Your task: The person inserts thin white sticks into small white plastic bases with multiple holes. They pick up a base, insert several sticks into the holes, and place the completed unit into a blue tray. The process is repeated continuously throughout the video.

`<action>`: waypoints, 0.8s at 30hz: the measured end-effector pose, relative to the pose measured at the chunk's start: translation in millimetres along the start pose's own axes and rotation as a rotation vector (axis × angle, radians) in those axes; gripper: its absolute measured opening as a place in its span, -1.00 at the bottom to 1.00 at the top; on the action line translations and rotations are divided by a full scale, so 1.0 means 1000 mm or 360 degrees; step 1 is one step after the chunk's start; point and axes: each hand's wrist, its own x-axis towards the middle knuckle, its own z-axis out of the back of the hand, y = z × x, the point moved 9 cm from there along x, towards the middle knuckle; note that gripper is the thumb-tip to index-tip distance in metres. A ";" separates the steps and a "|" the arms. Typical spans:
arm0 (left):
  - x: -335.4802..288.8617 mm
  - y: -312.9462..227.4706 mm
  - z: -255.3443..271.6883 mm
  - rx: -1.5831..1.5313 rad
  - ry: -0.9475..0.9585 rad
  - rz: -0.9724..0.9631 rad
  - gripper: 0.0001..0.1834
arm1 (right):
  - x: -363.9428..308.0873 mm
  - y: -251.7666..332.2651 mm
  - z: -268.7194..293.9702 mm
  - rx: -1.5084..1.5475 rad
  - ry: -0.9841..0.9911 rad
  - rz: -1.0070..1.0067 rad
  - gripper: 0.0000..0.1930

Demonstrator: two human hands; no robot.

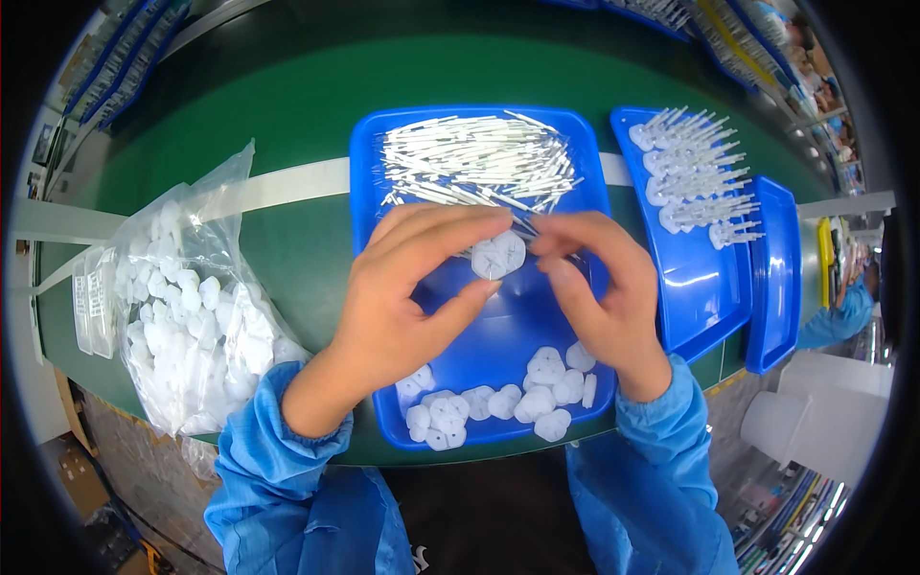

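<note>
Over the middle of a blue tray (479, 321), my left hand (398, 287) pinches a white lobed plastic disc (497, 256) between thumb and fingers. Thin lines show on the disc's face. Close at its right side, my right hand (604, 287) has thumb and fingertips drawn together; its fingertips are slightly blurred, and what they grip is too small to make out. Behind both hands, a heap of thin white rods (470, 158) with metal ends fills the tray's far part. More lobed discs (541, 388) lie loose along the tray's near edge.
On the left of the green table (307, 86) lies a clear plastic bag (206, 326) full of white discs. At right, a second blue tray (704, 297) carries rows of discs with upright rods (695, 168). Another blue tray (776, 278) sits beside it. A co-worker's blue sleeve (843, 316) shows far right.
</note>
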 end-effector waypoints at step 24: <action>-0.012 -0.009 -0.039 0.0502 0.0520 0.0126 -0.62 | -0.032 0.004 -0.009 -0.0797 0.0346 0.0284 -0.80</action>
